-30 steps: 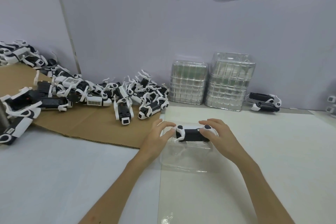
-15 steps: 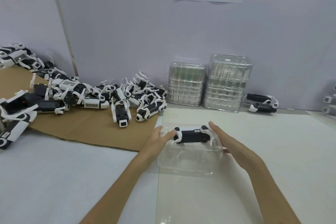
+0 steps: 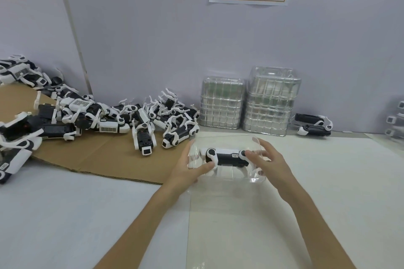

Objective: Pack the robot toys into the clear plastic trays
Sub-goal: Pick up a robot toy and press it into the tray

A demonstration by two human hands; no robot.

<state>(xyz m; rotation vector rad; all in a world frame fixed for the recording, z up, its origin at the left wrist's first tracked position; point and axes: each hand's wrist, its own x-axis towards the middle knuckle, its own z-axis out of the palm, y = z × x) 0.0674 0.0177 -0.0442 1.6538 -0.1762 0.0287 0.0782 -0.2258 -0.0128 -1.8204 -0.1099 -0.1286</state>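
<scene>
Left hand (image 3: 185, 170), right hand (image 3: 272, 165) grip ends of clear tray (image 3: 231, 174); robot toy (image 3: 227, 156) inside.

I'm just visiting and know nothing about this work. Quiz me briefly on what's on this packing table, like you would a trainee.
1. True or false: the left hand and the right hand both hold the clear tray with one robot toy inside.
2. How many tray stacks stand against the wall? A one, B two, C four.
3. Fill in: the pile of loose toys lies on brown ____.
Key: 1 true; 2 B; 3 cardboard.
</scene>
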